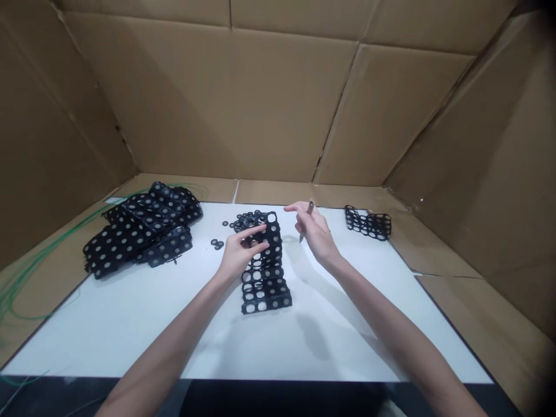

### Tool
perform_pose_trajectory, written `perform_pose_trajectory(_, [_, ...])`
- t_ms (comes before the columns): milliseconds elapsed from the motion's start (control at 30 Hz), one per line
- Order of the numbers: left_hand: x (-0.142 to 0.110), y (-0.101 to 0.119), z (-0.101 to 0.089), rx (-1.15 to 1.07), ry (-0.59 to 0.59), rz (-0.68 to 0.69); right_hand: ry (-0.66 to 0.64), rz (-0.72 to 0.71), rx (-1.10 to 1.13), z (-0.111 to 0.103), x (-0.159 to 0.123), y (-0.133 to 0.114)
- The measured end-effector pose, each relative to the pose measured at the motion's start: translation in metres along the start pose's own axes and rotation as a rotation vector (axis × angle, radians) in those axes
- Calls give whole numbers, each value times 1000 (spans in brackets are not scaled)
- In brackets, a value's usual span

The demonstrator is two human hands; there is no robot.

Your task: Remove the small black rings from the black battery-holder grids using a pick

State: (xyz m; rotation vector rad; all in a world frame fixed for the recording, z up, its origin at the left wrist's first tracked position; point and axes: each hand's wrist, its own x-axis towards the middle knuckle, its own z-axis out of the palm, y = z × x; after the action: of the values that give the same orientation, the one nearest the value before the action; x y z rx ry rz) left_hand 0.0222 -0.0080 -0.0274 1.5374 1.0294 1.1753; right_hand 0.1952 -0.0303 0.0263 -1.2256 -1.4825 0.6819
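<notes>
A black strip [277, 270] with rows of round cells lies on the white table. Cells along its left side and at its top are open holes, while many on its right still show grey discs. My left hand [237, 252] grips the strip's upper part between thumb and fingers. To the right of the strip, apart from it, my right hand [316, 231] holds a slim pen-like tool [310, 208], its index finger stretched out to the left. Small black rings [217, 244] lie left of the strip, with a heap of more rings [247, 219] behind my left hand.
A pile of black sheets with grey dots [130, 229] occupies the left of the table [365, 289]. A black lattice piece with open holes [368, 223] lies at the back right. Green strands [47, 246] curve along the left edge. Cardboard walls [217, 104] enclose the back and sides.
</notes>
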Motion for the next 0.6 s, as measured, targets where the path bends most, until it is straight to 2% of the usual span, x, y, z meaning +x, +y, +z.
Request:
perform_pose_trajectory(100, [2, -8, 0, -5, -27, -27, -89, -68, -16, -3, -4, -5])
perform_pose_trajectory(167, [4, -17, 1, -31, -67, -65, -219, -92, 3, -3, -3, -1])
perform_pose_trajectory(300, [6, -34, 5, -62, -183, -112, -405, 7, 128, -3, 5, 19])
perform_pose_trajectory(433, [7, -39, 6, -4, -240, -68, -361, 119, 191, 1, 10, 35])
perform_pose_trajectory(600, [7, -37, 6, 9, -249, -77, -271, 162, 222, 11, 5, 44])
